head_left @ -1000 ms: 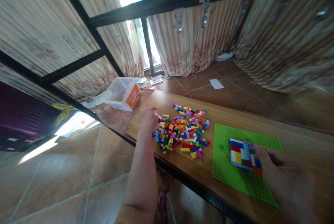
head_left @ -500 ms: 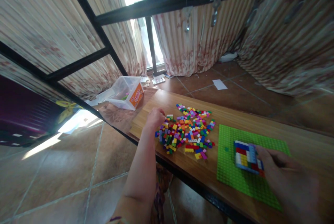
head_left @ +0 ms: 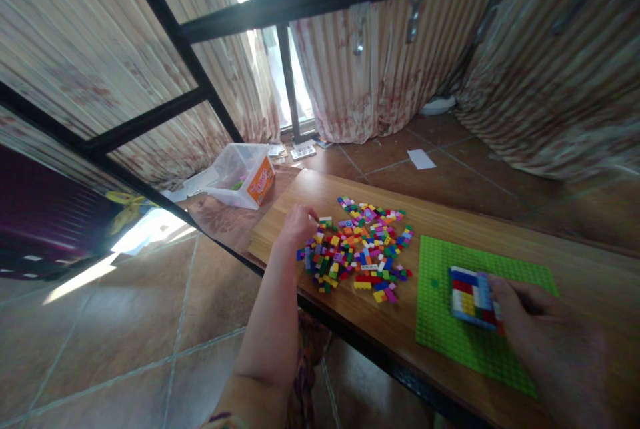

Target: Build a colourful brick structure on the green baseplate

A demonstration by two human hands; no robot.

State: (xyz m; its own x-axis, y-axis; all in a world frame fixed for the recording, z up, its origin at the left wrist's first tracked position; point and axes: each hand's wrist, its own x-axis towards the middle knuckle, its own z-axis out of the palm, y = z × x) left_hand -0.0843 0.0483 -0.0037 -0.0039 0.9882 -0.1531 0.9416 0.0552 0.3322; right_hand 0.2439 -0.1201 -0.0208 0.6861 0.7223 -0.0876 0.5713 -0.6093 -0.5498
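While the right hand [head_left: 543, 332] has the brick block [head_left: 467, 299] pinched at one end, the rest jutting from the fingertips over the green baseplate [head_left: 434, 319], left hand [head_left: 297, 224] curled beside loose bricks [head_left: 334, 258] left of the baseplate, its hold unclear

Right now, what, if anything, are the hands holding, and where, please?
Right hand: the toy-brick assembly, by its right side. Left hand: cannot be told.

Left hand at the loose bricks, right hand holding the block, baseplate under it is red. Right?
Not red: the head view shows the baseplate is green. Left hand at the loose bricks, right hand holding the block: correct.
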